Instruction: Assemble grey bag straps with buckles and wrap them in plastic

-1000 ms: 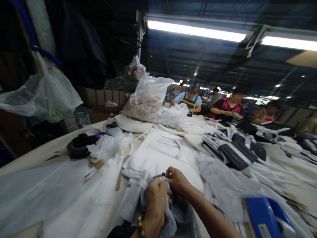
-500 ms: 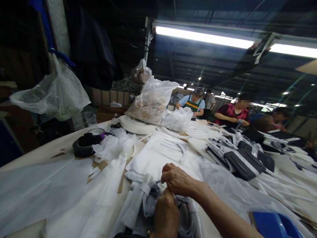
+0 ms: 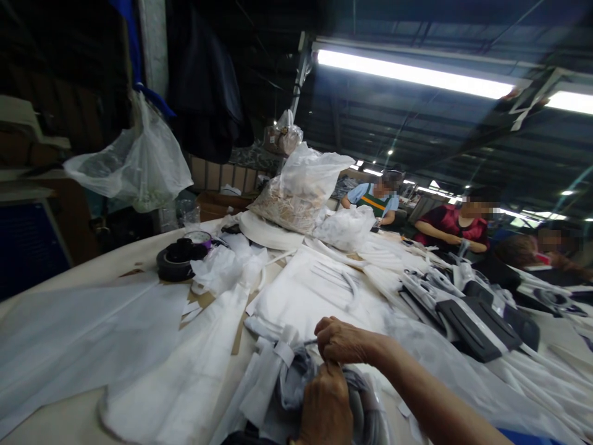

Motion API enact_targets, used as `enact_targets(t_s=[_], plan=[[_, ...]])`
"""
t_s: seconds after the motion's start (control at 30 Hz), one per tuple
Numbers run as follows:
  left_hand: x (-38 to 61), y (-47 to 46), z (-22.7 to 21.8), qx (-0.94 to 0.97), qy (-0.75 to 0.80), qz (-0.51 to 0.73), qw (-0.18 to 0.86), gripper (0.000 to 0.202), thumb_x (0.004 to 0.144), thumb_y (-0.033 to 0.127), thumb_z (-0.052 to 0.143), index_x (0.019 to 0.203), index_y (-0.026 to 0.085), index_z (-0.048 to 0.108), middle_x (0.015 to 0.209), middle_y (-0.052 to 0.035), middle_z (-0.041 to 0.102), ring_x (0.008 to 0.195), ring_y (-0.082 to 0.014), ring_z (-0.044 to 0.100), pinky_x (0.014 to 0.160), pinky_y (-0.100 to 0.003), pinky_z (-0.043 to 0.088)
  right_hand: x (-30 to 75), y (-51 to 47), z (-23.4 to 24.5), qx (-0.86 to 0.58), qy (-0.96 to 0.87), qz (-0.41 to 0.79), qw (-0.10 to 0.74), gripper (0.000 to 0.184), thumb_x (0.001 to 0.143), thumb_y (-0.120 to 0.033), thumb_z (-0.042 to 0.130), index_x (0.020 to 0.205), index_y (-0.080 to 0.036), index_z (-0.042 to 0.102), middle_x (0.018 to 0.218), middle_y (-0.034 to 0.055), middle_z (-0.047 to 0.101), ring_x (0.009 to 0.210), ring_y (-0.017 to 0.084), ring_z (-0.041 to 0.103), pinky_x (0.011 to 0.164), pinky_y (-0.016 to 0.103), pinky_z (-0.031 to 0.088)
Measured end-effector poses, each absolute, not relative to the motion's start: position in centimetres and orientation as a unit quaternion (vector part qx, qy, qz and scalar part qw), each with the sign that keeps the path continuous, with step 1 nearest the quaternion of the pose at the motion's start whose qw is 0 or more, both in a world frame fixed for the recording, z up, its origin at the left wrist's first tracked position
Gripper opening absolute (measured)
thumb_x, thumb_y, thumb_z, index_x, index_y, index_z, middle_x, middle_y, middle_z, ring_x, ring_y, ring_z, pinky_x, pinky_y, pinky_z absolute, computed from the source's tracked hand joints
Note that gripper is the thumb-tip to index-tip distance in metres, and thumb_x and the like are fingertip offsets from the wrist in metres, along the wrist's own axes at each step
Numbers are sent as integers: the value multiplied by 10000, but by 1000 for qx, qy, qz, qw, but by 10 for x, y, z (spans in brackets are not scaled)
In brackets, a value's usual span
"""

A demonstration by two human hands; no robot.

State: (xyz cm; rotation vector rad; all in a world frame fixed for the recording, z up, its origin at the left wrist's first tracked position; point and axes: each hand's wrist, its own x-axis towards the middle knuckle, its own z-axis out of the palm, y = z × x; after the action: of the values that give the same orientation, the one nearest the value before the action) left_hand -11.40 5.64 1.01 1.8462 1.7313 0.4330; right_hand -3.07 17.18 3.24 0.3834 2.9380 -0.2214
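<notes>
At the lower middle, a grey fabric bundle (image 3: 296, 378) lies with white foam wrapping (image 3: 266, 386) on its left side and clear plastic over its right. My left hand (image 3: 327, 402) is closed in a fist over the bundle's middle; what its fingers grip is hidden. Just above and touching it, my right hand (image 3: 341, 341) is closed in a pinch. A thin grey strip (image 3: 309, 342) pokes out to the left from the right fingertips. Beyond both hands lies a stack of white sheets (image 3: 296, 287).
Black tape rolls (image 3: 173, 264) sit at the left beside crumpled white film (image 3: 222, 269). A filled plastic bag (image 3: 296, 198) stands farther back. Black padded panels (image 3: 479, 327) with white strips pile up at right. Several co-workers sit beyond; a blue object (image 3: 519, 436) shows at the lower edge.
The camera has turned a little left, so the scene sits farther right and the blue object has mostly left the picture. Both hands stay closed together over the grey bundle.
</notes>
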Motion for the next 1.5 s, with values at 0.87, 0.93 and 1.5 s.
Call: enact_targets(t_s=[0.87,0.93,1.5], plan=[[-134,72,3,385,598,403,576,252,765,59,318,568,172,428,405,51,443,309,-75,394,328,-175,257,1,130,30,394,704,-535,-251,218,723,-387,600,716,-169,592,1134,92,554,1144,253,437,955,390,295],[-133,72,2,385,601,409,569,254,784,71,312,584,177,426,416,54,452,309,-77,395,328,-177,257,5,128,35,410,699,-526,-259,222,709,-390,611,718,-171,572,1098,98,574,1128,256,458,936,383,325],[-128,69,1,444,637,395,491,269,819,61,343,600,173,452,454,45,468,348,-96,442,363,-199,293,-22,123,58,328,932,-116,-100,195,679,-34,530,756,-174,643,1091,92,588,1024,238,505,850,409,398]])
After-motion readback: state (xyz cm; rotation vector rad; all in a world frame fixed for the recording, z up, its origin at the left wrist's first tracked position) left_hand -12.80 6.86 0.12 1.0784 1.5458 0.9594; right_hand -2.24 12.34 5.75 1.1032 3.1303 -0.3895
